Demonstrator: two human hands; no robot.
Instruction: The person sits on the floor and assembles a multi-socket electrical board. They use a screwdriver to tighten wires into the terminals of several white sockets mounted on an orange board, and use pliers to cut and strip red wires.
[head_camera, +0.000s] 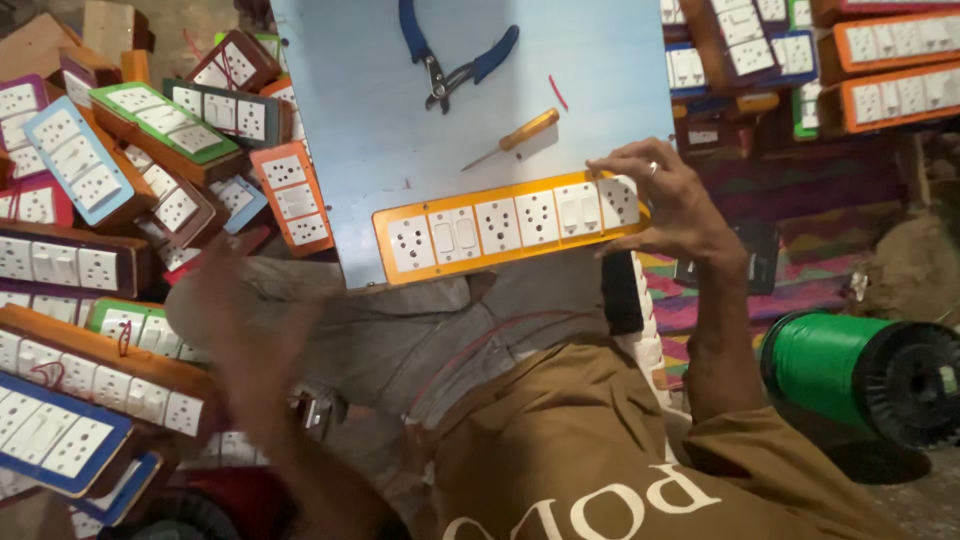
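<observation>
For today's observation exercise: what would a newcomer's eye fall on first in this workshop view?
First, the orange switch-and-socket panel at the near edge of the pale blue board, steadied by the right hand. Behind it lie blue-handled pliers and a yellow-handled screwdriver. The blurred left hand hovers by the stacked switchboards on the left.

open room across the middle of the pale blue counter (370, 110), between the blue-handled pliers (455, 60), the yellow-handled screwdriver (515, 137) and the orange switch-and-socket panel (505, 225) along the near edge. blocked at that panel's right end by the right hand (665, 205) gripping it. crowded on the left by heaped switch boards (110, 170), touching and overlapping, with the blurred left hand (245, 320) in front of them. hemmed in at upper right by more stacked boards (890, 70). barred at lower right by a green wire spool (865, 375) on the floor.
</observation>
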